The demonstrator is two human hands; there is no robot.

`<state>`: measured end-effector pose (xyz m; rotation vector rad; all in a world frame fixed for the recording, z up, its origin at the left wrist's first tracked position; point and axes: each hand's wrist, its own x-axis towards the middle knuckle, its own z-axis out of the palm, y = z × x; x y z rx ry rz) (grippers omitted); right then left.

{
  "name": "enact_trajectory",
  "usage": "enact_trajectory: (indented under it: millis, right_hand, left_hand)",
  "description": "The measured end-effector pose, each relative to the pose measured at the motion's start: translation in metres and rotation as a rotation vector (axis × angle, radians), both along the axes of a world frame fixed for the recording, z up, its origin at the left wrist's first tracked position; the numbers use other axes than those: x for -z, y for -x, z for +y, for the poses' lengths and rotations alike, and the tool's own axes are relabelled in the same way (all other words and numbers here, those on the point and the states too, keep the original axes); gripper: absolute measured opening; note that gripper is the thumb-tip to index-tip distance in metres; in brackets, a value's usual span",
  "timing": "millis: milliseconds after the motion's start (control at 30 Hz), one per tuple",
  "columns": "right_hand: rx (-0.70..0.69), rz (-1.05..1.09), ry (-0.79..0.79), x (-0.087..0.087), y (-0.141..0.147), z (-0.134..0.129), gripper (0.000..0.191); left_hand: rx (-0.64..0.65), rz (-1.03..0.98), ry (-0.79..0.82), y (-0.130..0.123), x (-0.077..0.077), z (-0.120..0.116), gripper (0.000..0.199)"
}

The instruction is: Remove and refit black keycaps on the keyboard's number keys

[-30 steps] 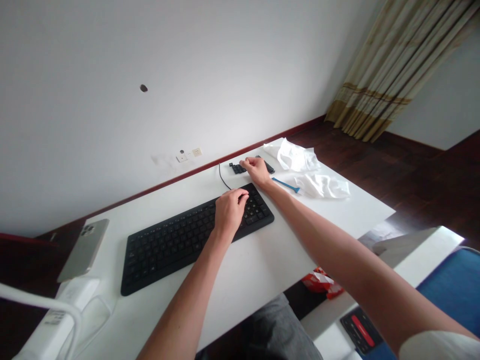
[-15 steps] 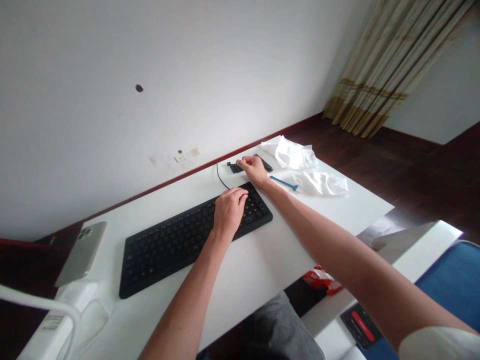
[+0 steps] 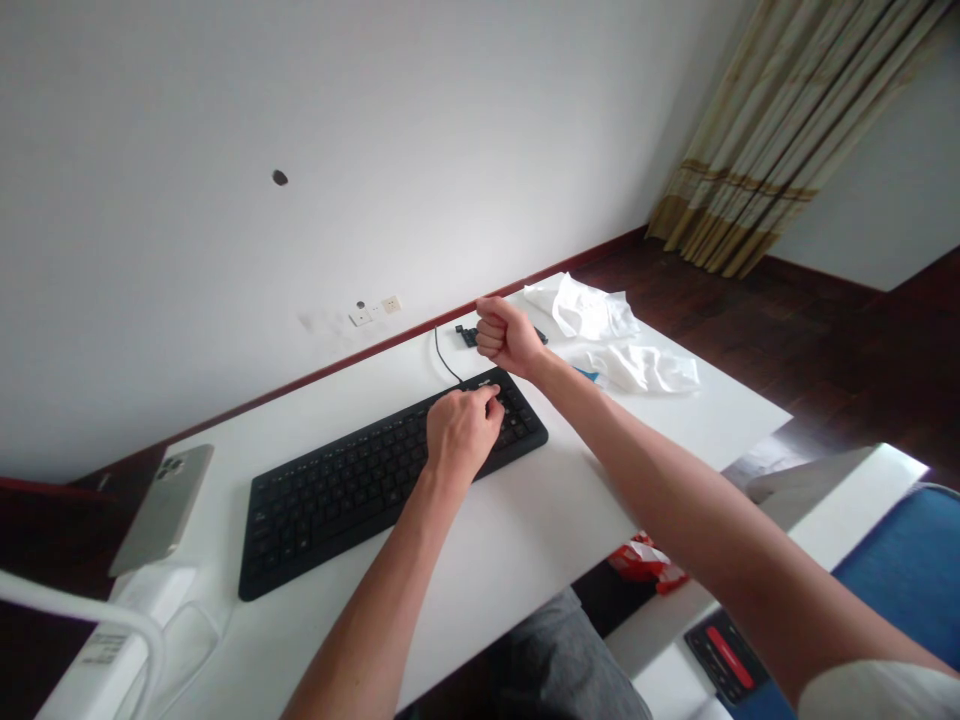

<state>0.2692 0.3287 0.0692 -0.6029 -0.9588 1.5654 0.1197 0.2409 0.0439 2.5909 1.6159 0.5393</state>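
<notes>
A black keyboard (image 3: 341, 480) lies at a slant on the white desk. Over its right end is my left hand (image 3: 463, 428), fingers curled and the index fingertip at the keys near the top; what it holds, if anything, is hidden. My right hand (image 3: 508, 338) is closed in a fist just beyond the keyboard, with its contents out of sight. Partly covered by that hand, small black keycaps (image 3: 468, 338) lie on the desk. A blue tool (image 3: 587, 375) shows only its end behind my right wrist.
Crumpled white wrappings (image 3: 581, 305) lie at the desk's far right. A phone (image 3: 169, 505) and a white power strip (image 3: 139, 630) with cables are at the left. A wall runs behind the desk (image 3: 517, 540). Below its front edge is a red packet (image 3: 646, 562).
My right hand has lifted off the keycaps and curled into a fist, now covering more of the blue tool. My left hand has shifted slightly, its index finger reaching further onto the keys.
</notes>
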Motion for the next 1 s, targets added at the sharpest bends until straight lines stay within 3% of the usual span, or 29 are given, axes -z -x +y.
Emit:
enact_trajectory:
  millis: [67, 133, 300, 433, 533, 767, 867, 1000]
  right_hand:
    - [-0.127, 0.048, 0.023, -0.012, -0.003, -0.008, 0.054]
    - [-0.247, 0.018, 0.052, -0.014, -0.002, -0.014, 0.055]
    - [-0.45, -0.188, 0.076, 0.008, 0.017, -0.016, 0.058]
    - [-0.424, -0.047, 0.053, 0.011, 0.013, -0.011, 0.057]
    - [-0.363, 0.01, 0.094, 0.012, -0.001, -0.004, 0.056]
    - [-0.198, 0.078, 0.161, 0.028, -0.027, 0.013, 0.054]
    - [-0.167, 0.082, 0.143, 0.031, -0.031, 0.016, 0.054]
    - [-0.143, 0.062, 0.143, 0.035, -0.031, 0.018, 0.052]
  left_hand:
    - [-0.039, 0.029, 0.039, 0.0, -0.002, -0.002, 0.034]
    - [-0.063, 0.045, 0.056, 0.0, -0.005, -0.003, 0.035]
    - [-0.085, 0.091, 0.083, 0.0, -0.004, -0.004, 0.031]
    - [-0.079, 0.045, 0.089, -0.001, -0.002, -0.006, 0.034]
    - [-0.048, -0.007, 0.086, 0.004, -0.01, -0.003, 0.033]
    - [-0.126, -0.208, 0.077, 0.067, -0.049, 0.008, 0.019]
    - [-0.105, -0.23, 0.124, 0.089, -0.047, 0.0, 0.014]
    - [-0.022, -0.203, 0.109, 0.094, -0.029, -0.014, 0.015]
